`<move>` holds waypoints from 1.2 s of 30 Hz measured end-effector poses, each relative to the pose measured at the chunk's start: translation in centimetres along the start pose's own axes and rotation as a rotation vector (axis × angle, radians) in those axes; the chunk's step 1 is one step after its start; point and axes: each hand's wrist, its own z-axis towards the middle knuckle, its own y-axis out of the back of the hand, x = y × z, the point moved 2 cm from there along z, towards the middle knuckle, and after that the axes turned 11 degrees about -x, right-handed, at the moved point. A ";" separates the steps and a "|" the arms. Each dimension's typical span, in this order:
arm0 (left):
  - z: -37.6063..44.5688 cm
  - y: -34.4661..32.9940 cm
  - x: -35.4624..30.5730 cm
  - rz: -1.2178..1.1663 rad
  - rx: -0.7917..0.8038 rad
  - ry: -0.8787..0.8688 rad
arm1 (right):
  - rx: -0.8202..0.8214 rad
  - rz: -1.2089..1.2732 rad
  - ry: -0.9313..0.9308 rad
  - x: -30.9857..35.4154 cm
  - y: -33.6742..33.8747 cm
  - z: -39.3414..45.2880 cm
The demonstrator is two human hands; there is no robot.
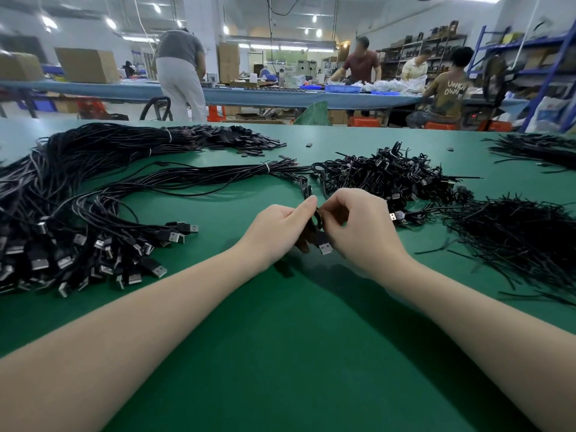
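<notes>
On the green table (pixel 280 353), left hand (pixel 274 232) and right hand (pixel 358 232) — fingers (pixel 307 204) curled — pinch a USB cable (pixel 325 247).

On the table (pixel 280 353) before you, the bundled cables (pixel 93 213) lay at your left, the ties (pixel 514 244) at your right, the coiled cables (pixel 389 179) behind the cable (pixel 325 246) you held.

The green counter (pixel 280 353) is bare in front, so hands can pass there. To the left lies a USB cable bundle (pixel 93 238), behind a heap of coiled cables (pixel 389 179), and to the right a pile of black ties (pixel 514 241).
</notes>
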 end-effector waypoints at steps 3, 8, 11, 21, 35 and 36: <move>0.0 0.1 0.2 0.024 -0.133 -0.169 | -0.038 -0.005 0.058 0.0 0.1 -0.3; -0.3 0.3 -0.3 -0.064 -0.067 -0.298 | -0.059 -0.005 0.095 -0.1 0.2 -0.2; -0.4 0.2 -0.2 -0.213 -0.062 -0.220 | -0.041 -0.025 0.124 0.0 0.2 -0.2; -0.3 0.4 -0.1 -0.402 -0.004 -0.026 | -0.082 -0.026 0.315 1.2 1.0 -0.3; -0.3 0.6 0.1 -0.158 -0.099 -0.295 | -0.158 -0.033 0.401 1.1 1.5 -0.1; -0.4 0.5 0.1 -0.220 -0.068 -0.272 | -0.167 -0.033 0.391 1.0 1.4 -0.1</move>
